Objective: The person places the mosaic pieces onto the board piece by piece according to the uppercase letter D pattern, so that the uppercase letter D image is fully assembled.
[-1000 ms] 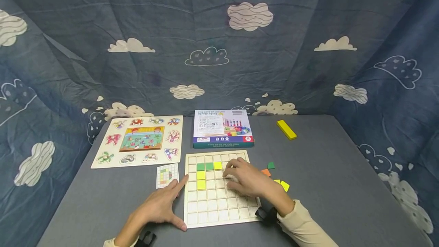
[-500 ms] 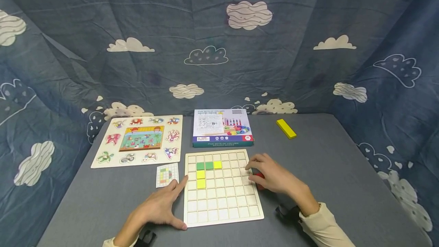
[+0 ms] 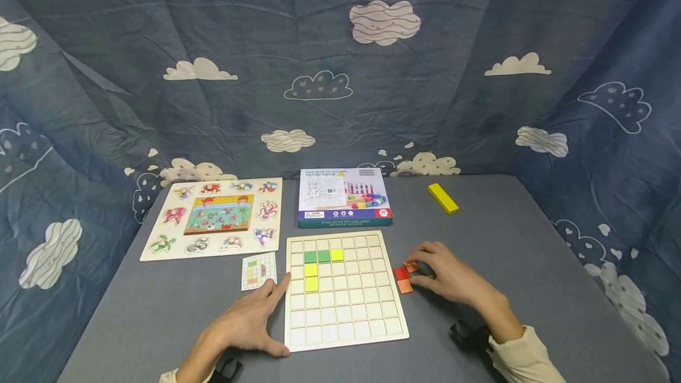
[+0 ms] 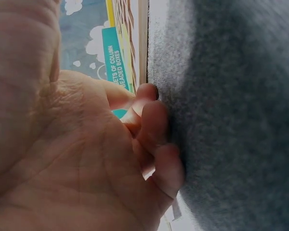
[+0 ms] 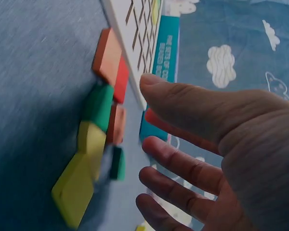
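Note:
A wooden grid board (image 3: 346, 315) lies flat on the grey table. Green and yellow square tiles (image 3: 311, 270) fill a few of its upper-left cells. My left hand (image 3: 246, 323) rests at the board's left edge, thumb and index finger spread apart and touching it. Beyond the right edge, my right hand (image 3: 452, 275) hovers over loose tiles with its fingers apart, holding nothing. Among those tiles are a red one (image 5: 120, 81), an orange one (image 5: 107, 54), a green one (image 5: 98, 107) and a yellow one (image 5: 73, 190). In the head view the hand hides most of them.
A small pattern card (image 3: 259, 271) sits left of the board. Behind are a sea-animal puzzle board (image 3: 175, 235) and a beaded-toy box (image 3: 344, 198). A yellow block (image 3: 443, 198) lies at the back right, before a cloud-print curtain (image 3: 415, 105).
My right hand has moved off the grid board to the right, over the loose tiles. Red and orange tiles now show beside it. The left hand has stayed in place.

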Demonstrator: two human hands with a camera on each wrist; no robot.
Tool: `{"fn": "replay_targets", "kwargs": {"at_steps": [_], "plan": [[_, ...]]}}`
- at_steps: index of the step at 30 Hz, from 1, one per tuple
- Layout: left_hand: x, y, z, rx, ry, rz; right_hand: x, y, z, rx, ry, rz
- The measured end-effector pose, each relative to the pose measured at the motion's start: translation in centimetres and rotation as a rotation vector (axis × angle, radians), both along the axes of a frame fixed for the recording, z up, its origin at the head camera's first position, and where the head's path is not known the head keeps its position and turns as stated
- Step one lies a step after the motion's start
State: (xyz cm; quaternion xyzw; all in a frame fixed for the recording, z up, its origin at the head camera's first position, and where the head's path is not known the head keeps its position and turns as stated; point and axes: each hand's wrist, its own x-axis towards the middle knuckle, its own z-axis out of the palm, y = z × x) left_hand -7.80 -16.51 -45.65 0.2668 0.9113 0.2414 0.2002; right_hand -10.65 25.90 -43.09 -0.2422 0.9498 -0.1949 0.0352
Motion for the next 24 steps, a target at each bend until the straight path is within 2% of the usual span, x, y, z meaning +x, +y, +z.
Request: {"fn": "replay_targets", "kwargs": {"at_steps": [4,8,11,17,24], "plan": [[0.2,0.0,0.1,0.003,-0.014,-0.011,0.5,1.0,-0.2,0.017,-0.014,-0.02],[0.1,0.0,0.0,0.012,0.015,-0.015,0.8,1.8,-0.4,0.024,-0.048,-0.062],[0.0,0.1,0.0,0.009,0.036,-0.002,0.9,2.2,-0.5,0.024,-0.059,-0.074],[-0.1,0.1,-0.1,-0.006,0.024,0.045,1.1,2.9,-0.5,0.043,-0.064,-0.085],[0.0,0.3,-0.2,-0.03,0.029,0.052,1.4,3.5,-0.5,0.089,-0.083,-0.118]]}}
